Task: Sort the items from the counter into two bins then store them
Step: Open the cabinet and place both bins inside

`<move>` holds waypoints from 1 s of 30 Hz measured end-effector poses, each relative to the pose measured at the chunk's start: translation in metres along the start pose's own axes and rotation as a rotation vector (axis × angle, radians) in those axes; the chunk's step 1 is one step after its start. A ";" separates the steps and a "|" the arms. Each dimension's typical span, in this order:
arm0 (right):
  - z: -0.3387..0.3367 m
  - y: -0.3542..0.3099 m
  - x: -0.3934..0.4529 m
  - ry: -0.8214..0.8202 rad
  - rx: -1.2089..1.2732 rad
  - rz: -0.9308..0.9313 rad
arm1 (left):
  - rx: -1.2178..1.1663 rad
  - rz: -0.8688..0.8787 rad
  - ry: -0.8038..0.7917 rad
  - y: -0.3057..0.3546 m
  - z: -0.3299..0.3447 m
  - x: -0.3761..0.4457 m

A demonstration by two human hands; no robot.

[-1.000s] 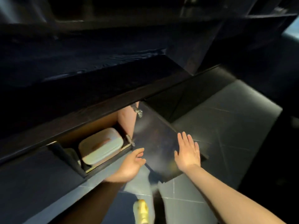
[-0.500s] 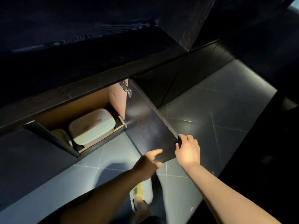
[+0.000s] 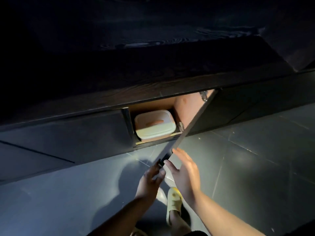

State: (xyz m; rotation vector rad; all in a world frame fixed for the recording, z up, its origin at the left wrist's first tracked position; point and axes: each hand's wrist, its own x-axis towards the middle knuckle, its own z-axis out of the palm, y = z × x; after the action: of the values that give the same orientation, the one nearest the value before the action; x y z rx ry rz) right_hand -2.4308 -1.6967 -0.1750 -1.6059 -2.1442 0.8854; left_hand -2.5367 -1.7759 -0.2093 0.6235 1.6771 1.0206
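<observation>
A pale lidded bin (image 3: 154, 124) with an orange handle sits inside the open lower cabinet, filling the lit gap. The dark cabinet door (image 3: 189, 126) stands edge-on toward me, swung partway across the opening. My left hand (image 3: 150, 178) touches the door's lower corner from the left with its fingertips. My right hand (image 3: 185, 172) lies flat and open against the door's outer face on the right, fingers spread. Neither hand holds anything.
A dark wooden counter (image 3: 153, 68) overhangs the cabinets. Closed dark cabinet fronts (image 3: 68, 133) run left and right of the opening. The floor is grey tile (image 3: 247, 159). My foot in a pale yellow slipper (image 3: 173, 203) stands just below my hands.
The door has swung from wide open to edge-on, narrowing the opening. Both hands moved with its lower corner, and my view has shifted to the right.
</observation>
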 end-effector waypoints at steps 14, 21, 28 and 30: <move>0.046 -0.063 0.100 -0.364 -0.347 -0.253 | 0.027 -0.221 0.655 0.053 -0.054 0.106; 0.050 -0.072 0.135 -0.488 -0.356 -0.402 | -0.114 -0.387 0.649 0.079 -0.088 0.162; 0.047 -0.063 0.149 -0.470 -0.470 -0.491 | -0.175 -0.251 0.611 0.078 -0.087 0.167; 0.042 -0.063 0.148 -0.479 -0.483 -0.496 | -0.103 -0.169 0.574 0.077 -0.084 0.155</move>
State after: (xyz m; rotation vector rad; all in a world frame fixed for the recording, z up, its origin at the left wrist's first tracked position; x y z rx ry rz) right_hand -2.5493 -1.5801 -0.1826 -0.9904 -3.0919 0.6629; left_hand -2.6733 -1.6405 -0.2107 0.1134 2.1093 1.2252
